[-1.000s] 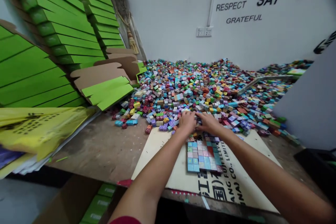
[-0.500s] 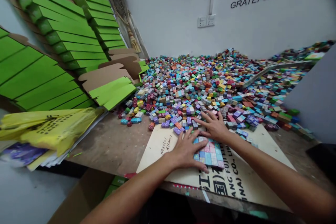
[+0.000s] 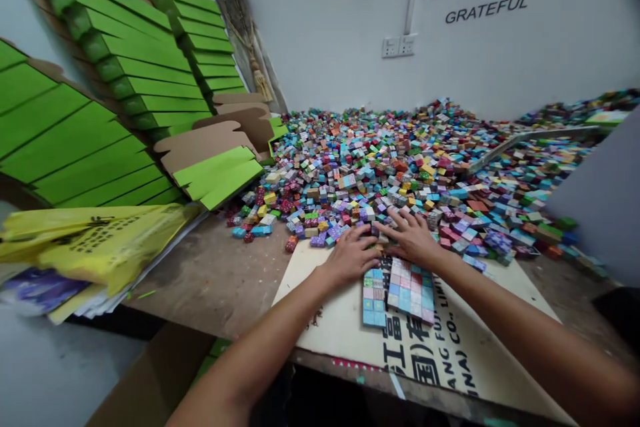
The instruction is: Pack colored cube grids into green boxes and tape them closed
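Note:
Both my hands reach to the near edge of a big pile of small patterned boxes [image 3: 350, 160]. My left hand [image 3: 353, 253] has its fingers apart, touching little boxes at the pile's edge. Beside it, my right hand [image 3: 413, 240] spreads its fingers over the front of the pile. Below my hands, on a printed cream board [image 3: 320, 320], lie two neat groups of the small boxes: a narrow block [image 3: 373, 300] at left and a wider pink-and-blue block [image 3: 413, 290] at right. A gap separates them. My hands partly cover their far ends.
Stacks of folded green cartons [image 3: 135, 67] stand at the left. A yellow plastic bag [image 3: 110, 240] lies on papers at the table's left edge. A thin strip [image 3: 525, 137] crosses the pile at right. Behind is a white wall [image 3: 330, 27] with sockets.
My left hand has moved up off the arranged boxes towards the pile. The narrow block, covered before, now shows apart from the wider one. The camera view has shifted slightly.

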A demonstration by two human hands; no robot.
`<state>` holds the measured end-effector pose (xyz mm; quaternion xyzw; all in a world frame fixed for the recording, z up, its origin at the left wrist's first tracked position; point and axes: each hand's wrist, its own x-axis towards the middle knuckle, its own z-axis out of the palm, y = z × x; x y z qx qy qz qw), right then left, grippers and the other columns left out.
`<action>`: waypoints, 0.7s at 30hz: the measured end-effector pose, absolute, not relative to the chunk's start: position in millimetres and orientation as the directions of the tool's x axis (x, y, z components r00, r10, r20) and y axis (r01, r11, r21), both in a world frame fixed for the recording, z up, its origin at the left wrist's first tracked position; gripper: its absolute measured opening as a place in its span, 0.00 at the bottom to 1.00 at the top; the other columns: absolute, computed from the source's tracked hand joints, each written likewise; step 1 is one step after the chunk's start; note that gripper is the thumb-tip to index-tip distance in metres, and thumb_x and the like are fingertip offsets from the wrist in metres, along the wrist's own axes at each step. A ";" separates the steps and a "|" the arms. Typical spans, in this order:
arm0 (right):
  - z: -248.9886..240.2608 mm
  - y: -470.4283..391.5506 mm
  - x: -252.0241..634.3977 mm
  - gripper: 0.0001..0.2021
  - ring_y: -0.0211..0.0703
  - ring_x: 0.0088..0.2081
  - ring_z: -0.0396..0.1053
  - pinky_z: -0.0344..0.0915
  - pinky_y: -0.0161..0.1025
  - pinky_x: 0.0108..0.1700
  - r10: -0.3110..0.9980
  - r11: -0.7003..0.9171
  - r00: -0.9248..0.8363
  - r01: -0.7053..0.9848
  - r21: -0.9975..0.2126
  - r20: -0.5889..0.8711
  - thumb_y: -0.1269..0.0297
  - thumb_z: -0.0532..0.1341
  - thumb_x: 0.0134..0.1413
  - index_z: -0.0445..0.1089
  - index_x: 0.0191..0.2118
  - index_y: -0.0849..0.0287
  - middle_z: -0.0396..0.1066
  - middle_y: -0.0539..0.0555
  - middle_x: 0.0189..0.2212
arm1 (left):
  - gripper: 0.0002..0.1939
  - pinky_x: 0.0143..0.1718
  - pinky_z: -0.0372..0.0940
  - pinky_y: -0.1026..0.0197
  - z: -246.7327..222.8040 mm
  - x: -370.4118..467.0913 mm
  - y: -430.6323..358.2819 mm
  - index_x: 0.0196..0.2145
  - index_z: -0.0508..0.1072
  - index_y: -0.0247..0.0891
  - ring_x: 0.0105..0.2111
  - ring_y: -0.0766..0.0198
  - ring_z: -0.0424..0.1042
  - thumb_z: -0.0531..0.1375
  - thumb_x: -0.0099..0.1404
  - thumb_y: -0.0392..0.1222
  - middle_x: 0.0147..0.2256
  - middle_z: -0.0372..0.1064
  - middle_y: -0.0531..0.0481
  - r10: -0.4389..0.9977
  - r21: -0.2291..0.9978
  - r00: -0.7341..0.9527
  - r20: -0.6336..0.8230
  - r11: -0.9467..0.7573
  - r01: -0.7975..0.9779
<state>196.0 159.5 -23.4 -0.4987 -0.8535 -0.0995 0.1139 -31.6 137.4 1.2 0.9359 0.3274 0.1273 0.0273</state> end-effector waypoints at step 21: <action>-10.7 65.4 219.5 0.46 0.66 0.62 0.46 0.52 0.60 0.55 0.801 0.567 -0.596 0.786 -0.247 -0.058 0.48 0.69 0.36 0.49 0.63 0.41 0.46 0.59 0.64 | 0.43 0.60 0.46 0.42 2.9 -40.1 66.0 0.63 0.51 0.42 0.64 0.43 0.36 0.58 0.56 0.65 0.64 0.39 0.37 0.668 0.402 0.744 0.011 -0.685 0.608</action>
